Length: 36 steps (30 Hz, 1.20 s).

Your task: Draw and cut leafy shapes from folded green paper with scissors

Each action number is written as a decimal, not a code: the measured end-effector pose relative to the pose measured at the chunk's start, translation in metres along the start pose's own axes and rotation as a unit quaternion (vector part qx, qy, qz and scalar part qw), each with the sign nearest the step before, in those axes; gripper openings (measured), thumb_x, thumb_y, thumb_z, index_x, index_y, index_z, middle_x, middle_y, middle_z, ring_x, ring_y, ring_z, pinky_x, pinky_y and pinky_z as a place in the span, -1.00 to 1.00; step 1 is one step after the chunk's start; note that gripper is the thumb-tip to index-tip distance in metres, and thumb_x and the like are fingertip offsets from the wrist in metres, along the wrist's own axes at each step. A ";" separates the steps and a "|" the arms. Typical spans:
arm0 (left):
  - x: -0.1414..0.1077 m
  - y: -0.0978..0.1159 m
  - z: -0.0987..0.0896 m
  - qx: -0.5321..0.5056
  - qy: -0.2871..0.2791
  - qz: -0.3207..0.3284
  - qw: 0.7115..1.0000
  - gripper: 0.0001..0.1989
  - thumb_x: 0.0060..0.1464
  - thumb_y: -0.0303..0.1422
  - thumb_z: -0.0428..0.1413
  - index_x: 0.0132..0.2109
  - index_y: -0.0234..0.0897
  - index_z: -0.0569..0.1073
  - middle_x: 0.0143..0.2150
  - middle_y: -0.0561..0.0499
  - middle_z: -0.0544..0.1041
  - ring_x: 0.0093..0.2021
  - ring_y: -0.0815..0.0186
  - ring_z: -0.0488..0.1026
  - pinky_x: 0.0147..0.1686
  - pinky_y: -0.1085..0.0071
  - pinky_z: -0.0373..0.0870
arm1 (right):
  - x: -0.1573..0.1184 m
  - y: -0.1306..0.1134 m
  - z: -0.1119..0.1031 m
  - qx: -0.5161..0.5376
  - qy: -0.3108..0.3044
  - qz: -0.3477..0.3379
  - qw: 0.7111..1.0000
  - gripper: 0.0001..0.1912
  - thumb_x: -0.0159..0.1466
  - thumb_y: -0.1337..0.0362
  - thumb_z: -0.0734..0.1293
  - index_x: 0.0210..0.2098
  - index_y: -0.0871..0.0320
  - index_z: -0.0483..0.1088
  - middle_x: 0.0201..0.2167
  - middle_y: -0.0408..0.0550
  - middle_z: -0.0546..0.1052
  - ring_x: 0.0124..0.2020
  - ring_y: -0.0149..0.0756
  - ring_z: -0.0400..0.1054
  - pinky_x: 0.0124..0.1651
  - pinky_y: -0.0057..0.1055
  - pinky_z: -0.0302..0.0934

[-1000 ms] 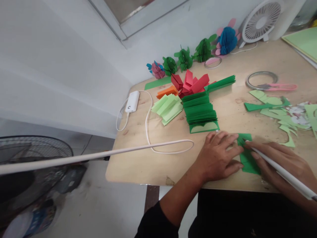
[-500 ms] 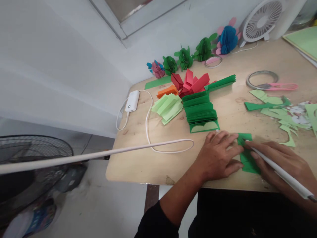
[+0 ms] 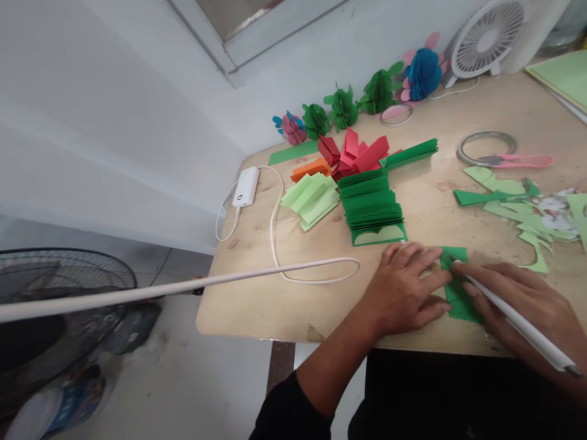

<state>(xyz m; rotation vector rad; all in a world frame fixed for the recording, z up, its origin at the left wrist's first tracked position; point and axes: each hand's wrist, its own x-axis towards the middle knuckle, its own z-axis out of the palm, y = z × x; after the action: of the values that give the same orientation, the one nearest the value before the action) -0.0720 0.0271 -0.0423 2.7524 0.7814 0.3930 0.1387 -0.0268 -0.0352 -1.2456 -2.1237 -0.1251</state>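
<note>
A dark green piece of paper (image 3: 462,304) lies near the front edge of the table, between my hands. My left hand (image 3: 406,287) rests flat, fingers spread, with its fingertips on the paper's left side. A white pen (image 3: 518,321) is gripped in my right hand (image 3: 534,293), its tip down at the upper part of the paper. Faint lines show on the sheet. Just beyond my left fingers is a pleated stack of dark green paper (image 3: 370,198) with a light green scalloped piece on its front.
Light green folded strips (image 3: 310,200), an orange piece (image 3: 310,168) and red folded papers (image 3: 353,153) lie farther left. Paper scraps (image 3: 518,214), pink-handled snips (image 3: 518,161) and a tape roll (image 3: 487,134) are at right. A white cable (image 3: 316,281) crosses the table; a small fan (image 3: 486,41) stands behind.
Almost nothing differs. The pen's rear end has tipped very slightly, while my left hand and the paper stay in place.
</note>
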 end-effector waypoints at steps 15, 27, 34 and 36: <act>0.000 0.000 0.001 0.000 0.002 0.001 1.000 -0.53 0.35 -0.04 -0.05 0.19 -0.18 0.47 0.41 -0.07 0.31 0.37 0.06 0.15 0.33 0.03 0.01 | -0.001 -0.001 -0.003 -0.017 0.001 -0.012 1.000 -0.59 0.37 0.40 0.28 0.20 0.17 0.36 -0.31 0.01 0.62 -0.34 -0.17 0.47 -0.23 -0.27 0.32; 0.001 0.000 0.000 0.003 0.006 0.006 1.000 -0.53 0.34 -0.03 -0.05 0.17 -0.20 0.48 0.41 -0.07 0.31 0.36 0.07 0.16 0.31 0.04 0.05 | 0.000 -0.001 -0.003 0.008 0.004 -0.006 1.000 -0.56 0.37 0.39 0.28 0.24 0.16 0.35 -0.32 -0.03 0.62 -0.35 -0.21 0.47 -0.24 -0.30 0.31; 0.000 -0.001 0.001 0.002 0.004 0.002 1.000 -0.51 0.34 -0.01 -0.04 0.19 -0.20 0.47 0.42 -0.07 0.31 0.38 0.08 0.15 0.33 0.05 0.03 | 0.001 -0.003 -0.004 0.016 0.002 0.004 1.000 -0.53 0.38 0.36 0.26 0.27 0.06 0.32 -0.34 -0.08 0.62 -0.38 -0.20 0.49 -0.28 -0.28 0.32; 0.001 -0.001 0.000 -0.001 0.004 0.002 1.000 -0.50 0.34 -0.01 -0.05 0.19 -0.24 0.46 0.42 -0.09 0.30 0.39 0.09 0.15 0.34 0.06 0.02 | 0.001 -0.002 -0.004 0.011 0.001 0.004 1.000 -0.55 0.38 0.38 0.27 0.24 0.07 0.34 -0.34 -0.07 0.62 -0.38 -0.21 0.49 -0.28 -0.29 0.33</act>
<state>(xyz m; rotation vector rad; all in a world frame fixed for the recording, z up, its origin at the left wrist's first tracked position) -0.0719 0.0286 -0.0425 2.7533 0.7778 0.4064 0.1386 -0.0284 -0.0312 -1.2399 -2.1128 -0.1005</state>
